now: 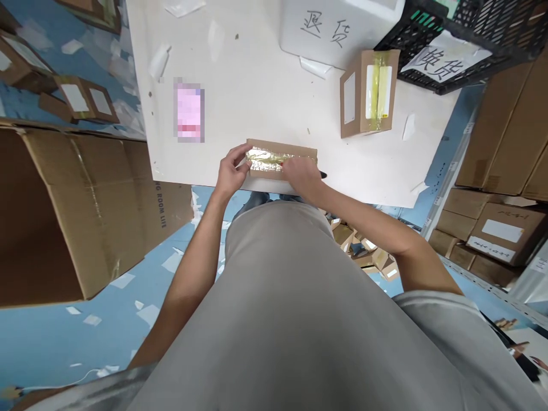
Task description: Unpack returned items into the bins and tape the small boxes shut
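A small cardboard box [282, 146] with shiny yellowish tape along its top lies near the table's front edge. My left hand [232, 170] grips its left end, fingers on the far side and thumb on the near side. Over the right part of the tape, my right hand [302, 176] is closed around a slim tool that looks like a box cutter [323, 174]. Its black end sticks out to the right and a bit of red shows at the left; the rest is hidden in the fist.
On the white table [257, 85] stand a second taped box [359, 103], a white bin [334, 34] and a black crate [449, 74]. A pixelated pink item [189, 111] lies left. A large open carton [98, 205] is beside the table; boxes [500, 228] fill the right shelves.
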The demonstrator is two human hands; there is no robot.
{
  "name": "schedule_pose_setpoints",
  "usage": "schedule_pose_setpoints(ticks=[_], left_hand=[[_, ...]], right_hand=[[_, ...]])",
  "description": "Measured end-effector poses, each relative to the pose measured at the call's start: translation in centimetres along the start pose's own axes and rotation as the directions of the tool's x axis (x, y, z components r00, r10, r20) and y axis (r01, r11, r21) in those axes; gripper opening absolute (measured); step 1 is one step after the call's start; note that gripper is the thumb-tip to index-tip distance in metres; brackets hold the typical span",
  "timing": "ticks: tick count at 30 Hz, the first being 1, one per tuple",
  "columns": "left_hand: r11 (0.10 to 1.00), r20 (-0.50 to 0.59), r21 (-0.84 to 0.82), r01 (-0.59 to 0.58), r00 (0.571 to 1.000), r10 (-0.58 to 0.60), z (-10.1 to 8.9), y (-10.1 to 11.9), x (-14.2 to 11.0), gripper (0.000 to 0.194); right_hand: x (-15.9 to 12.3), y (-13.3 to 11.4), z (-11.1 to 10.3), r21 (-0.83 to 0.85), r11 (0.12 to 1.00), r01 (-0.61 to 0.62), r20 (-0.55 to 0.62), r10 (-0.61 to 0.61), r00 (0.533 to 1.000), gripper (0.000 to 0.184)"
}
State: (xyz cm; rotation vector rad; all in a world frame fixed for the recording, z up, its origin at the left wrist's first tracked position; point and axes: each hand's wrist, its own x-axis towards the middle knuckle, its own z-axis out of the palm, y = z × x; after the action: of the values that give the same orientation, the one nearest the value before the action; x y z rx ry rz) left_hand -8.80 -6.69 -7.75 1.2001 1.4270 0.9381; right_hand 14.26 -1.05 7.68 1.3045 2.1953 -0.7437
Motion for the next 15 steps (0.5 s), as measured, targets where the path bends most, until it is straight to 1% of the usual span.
schedule_pose_setpoints(ticks=[3,5,7,10,15], left_hand=[[1.000,-0.010,0.009,0.010,1.000,-0.009,0.1,0.1,-0.1,0.070],[1.000,-0.007,0.011,0.015,1.000,-0.015,0.1,0.1,-0.1,0.072],[0.999,0.005,0.006,0.032,0.999,-0.032,0.3,0.1,-0.1,0.072],[0.998,0.020,-0.013,0.066,0.998,-0.065,0.8,0.2,-0.2,0.073],[0.998,0.006,-0.021,0.064,0.998,-0.064,2.1,0.7,-0.5,0.072]], right_hand=[[-2.1,3.6,0.6,-0.111,0.988,-0.109,0.034,0.113,0.993,0.039],[-3.2,5.1,0.8,-0.141,0.983,-0.120,0.035,0.127,0.991,0.042],[-4.1,6.0,0.9,-0.158,0.980,-0.116,0.045,0.125,0.991,0.044],[-5.3,7.0,1.0,-0.186,0.977,-0.109,0.078,0.125,0.989,0.042],[-7.0,9.2,1.6,-0.218,0.967,-0.128,0.103,0.154,0.983,0.039]])
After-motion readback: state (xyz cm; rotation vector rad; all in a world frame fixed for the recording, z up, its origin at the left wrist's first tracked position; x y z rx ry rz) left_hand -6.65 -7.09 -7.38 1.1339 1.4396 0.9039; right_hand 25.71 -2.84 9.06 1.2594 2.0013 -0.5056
